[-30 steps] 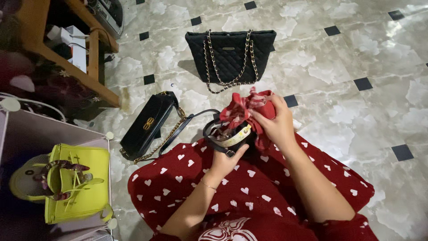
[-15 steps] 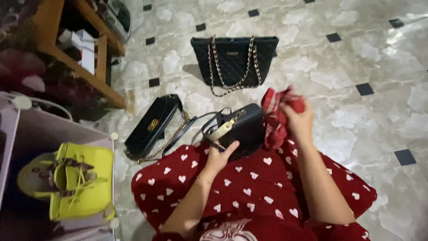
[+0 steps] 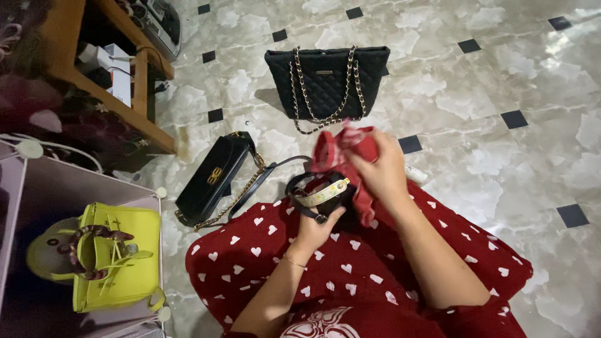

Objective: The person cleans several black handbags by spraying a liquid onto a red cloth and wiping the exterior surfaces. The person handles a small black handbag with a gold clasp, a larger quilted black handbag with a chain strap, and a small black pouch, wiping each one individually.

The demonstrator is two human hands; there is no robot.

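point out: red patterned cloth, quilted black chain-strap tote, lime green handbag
red patterned cloth (image 3: 341, 150), head view, bunched upper folds
quilted black chain-strap tote (image 3: 325, 78), head view, front panel
lime green handbag (image 3: 125, 275), head view, flat side

1. The left hand (image 3: 316, 226) sits at centre frame, fingers curled in a grip, thumb pointing up-right, forearm running down-left.
2. The right hand (image 3: 379, 172) lies just above-right, fingers bent leftward and closed, forearm descending to lower right.
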